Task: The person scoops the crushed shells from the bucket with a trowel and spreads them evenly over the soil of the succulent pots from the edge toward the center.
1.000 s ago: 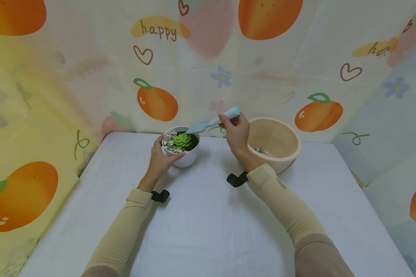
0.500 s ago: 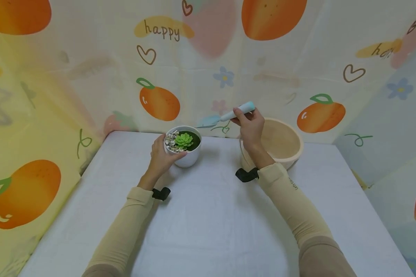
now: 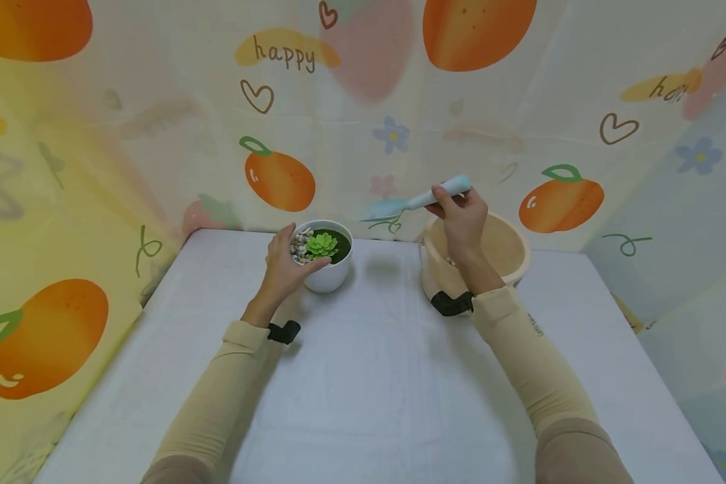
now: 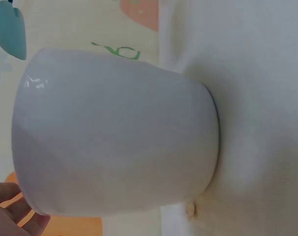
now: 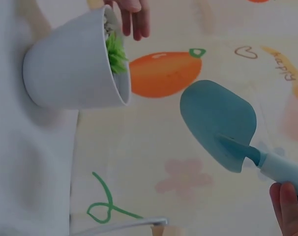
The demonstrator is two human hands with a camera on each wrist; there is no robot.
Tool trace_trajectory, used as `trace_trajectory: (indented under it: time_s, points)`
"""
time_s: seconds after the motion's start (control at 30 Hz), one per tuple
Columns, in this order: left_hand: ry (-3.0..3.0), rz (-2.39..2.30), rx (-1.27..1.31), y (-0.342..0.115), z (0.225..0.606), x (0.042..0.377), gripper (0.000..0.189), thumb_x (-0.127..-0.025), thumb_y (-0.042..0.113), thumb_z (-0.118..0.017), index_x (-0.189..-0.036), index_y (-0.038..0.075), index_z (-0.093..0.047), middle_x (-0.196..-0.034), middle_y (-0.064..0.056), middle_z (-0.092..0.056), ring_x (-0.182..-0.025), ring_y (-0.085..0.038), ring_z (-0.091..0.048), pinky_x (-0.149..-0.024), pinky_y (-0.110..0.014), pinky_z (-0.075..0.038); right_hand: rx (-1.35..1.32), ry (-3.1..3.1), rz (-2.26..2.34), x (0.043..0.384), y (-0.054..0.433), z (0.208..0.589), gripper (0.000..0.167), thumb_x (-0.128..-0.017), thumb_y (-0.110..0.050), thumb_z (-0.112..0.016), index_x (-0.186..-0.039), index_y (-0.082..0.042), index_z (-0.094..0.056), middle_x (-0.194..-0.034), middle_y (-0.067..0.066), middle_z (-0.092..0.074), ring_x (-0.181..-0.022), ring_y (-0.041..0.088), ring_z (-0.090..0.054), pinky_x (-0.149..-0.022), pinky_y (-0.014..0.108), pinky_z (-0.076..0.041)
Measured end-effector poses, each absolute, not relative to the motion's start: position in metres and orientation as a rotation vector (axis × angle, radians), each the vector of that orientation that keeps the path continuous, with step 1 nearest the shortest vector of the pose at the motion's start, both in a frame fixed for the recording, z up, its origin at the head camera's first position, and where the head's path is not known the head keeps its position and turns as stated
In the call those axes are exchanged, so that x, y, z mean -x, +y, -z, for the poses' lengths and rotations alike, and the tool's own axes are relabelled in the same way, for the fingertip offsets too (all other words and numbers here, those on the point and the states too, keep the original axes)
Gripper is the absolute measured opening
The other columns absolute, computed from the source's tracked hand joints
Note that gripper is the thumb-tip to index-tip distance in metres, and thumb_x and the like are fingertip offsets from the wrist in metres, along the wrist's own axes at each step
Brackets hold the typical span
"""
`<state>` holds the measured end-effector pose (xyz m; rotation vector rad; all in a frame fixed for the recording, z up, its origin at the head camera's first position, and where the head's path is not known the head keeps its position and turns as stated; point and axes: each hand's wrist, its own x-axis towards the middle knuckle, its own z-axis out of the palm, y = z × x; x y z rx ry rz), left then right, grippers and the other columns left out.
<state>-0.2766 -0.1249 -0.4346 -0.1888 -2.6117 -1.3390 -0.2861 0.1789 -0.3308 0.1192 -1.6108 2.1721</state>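
Observation:
A white pot (image 3: 327,278) with a green succulent (image 3: 322,245) and pale pebbles (image 3: 300,246) stands upright on the table. My left hand (image 3: 283,270) is at its left side, fingers fairly straight and spread by the rim, thumb stretched across the front. In the right wrist view those fingers (image 5: 137,19) hang just over the rim. My right hand (image 3: 467,225) grips the pale handle of a light-blue garden trowel (image 3: 384,210). The trowel is in the air, its blade (image 5: 218,123) pointing left, between the pot and a large beige planter.
The large beige planter (image 3: 437,272) stands at the back right, partly behind my right forearm; only a few small stones show inside. A patterned cloth wall (image 3: 351,154) rises directly behind the white-covered table (image 3: 351,376). Each wrist carries a black mount (image 3: 286,332).
My right hand has carried the trowel rightward, away from the white pot and over toward the planter. The left hand's fingers have lifted and loosened at the pot's rim; the pot stays in place.

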Motion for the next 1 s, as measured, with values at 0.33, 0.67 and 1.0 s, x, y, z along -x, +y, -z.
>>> trace_trajectory:
  time_s: [0.33,0.67,1.0]
  points:
    - [-2.529,1.309,0.328,-0.102,0.418,0.276,0.097,-0.076,0.041,-0.081,-0.150,0.006,-0.028,-0.155,-0.019,-0.026,-0.141,-0.039,-0.023,-0.110,-0.063,-0.019,-0.058,-1.560,-2.221,0.281,0.204,0.328,0.010,-0.086,-0.007,-0.073,-0.090,-0.004,-0.064,-0.086,0.006,-0.065,-0.075,0.015,-0.071,-0.071,0.027,-0.059]
    - [-2.517,1.261,0.440,-0.079,0.406,0.274,0.099,-0.078,0.050,-0.078,-0.151,0.003,-0.029,-0.156,-0.017,-0.028,-0.144,-0.038,-0.023,-0.115,-0.062,-0.020,-0.033,-1.533,-2.245,0.274,0.238,0.314,0.014,-0.083,-0.005,-0.075,-0.093,0.000,-0.065,-0.084,0.006,-0.066,-0.072,0.016,-0.071,-0.069,0.027,-0.059]
    - [-2.473,1.304,0.569,-0.060,0.402,0.274,0.124,-0.064,0.091,-0.050,-0.151,0.005,-0.030,-0.156,-0.016,-0.029,-0.143,-0.036,-0.025,-0.115,-0.061,-0.022,-0.029,-1.489,-2.279,0.270,0.258,0.309,0.014,-0.082,-0.003,-0.075,-0.092,0.001,-0.066,-0.082,0.006,-0.066,-0.070,0.017,-0.071,-0.067,0.027,-0.060]
